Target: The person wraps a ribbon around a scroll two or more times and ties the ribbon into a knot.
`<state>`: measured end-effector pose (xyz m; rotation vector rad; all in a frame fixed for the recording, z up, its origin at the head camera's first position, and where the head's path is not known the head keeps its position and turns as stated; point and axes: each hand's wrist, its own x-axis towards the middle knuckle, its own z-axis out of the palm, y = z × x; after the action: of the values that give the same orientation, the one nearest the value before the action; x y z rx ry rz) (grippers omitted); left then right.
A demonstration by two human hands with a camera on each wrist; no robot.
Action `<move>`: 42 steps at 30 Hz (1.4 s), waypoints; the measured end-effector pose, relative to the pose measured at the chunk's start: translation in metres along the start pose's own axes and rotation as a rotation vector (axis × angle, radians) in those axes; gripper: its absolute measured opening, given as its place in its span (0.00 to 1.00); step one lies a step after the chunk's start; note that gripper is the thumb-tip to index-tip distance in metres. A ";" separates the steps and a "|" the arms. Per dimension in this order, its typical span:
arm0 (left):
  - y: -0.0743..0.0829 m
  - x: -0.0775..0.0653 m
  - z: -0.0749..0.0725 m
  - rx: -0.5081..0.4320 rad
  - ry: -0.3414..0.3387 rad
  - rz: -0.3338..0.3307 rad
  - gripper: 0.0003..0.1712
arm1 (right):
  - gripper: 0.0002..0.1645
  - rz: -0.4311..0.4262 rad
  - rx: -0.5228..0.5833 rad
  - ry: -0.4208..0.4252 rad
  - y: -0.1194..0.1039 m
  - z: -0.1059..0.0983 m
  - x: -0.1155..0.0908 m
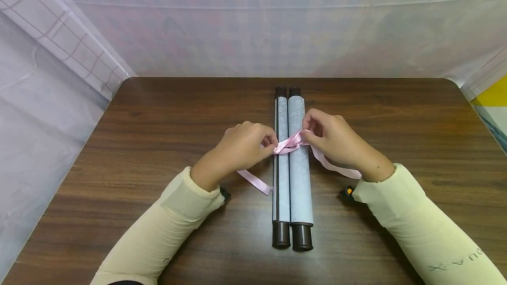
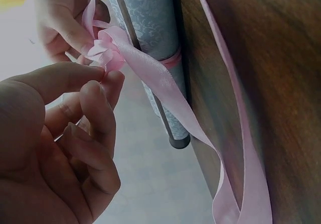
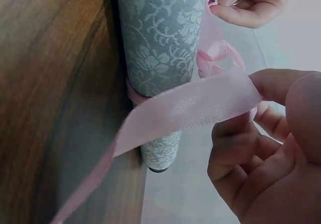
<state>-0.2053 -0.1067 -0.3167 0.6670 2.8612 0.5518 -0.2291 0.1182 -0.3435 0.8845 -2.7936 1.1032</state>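
Two rolls of pale blue floral-patterned cloth with dark end knobs, like a scroll (image 1: 300, 179), lie side by side on the table. A pink satin ribbon (image 1: 291, 143) wraps round both near the middle and crosses itself on top. My left hand (image 1: 247, 146) pinches a ribbon loop between thumb and forefinger at the left roll. Over the right roll, my right hand (image 1: 330, 133) pinches the other side of the ribbon (image 3: 190, 103). One loose tail (image 1: 255, 182) trails under the left hand; another tail (image 1: 336, 169) hangs below the right hand.
The brown wood-grain table (image 1: 158, 113) carries the rolls, their length running away from me. A pale curtain (image 1: 253, 34) hangs behind its far edge, and white fabric (image 1: 43, 91) hangs along the left side.
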 end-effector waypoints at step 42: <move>0.000 0.000 0.000 0.006 -0.002 0.015 0.04 | 0.11 -0.100 -0.287 0.103 -0.011 0.016 -0.002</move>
<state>-0.2050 -0.1067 -0.3161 0.6900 2.8593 0.5452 -0.2184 0.1029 -0.3489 0.8962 -2.6960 0.6894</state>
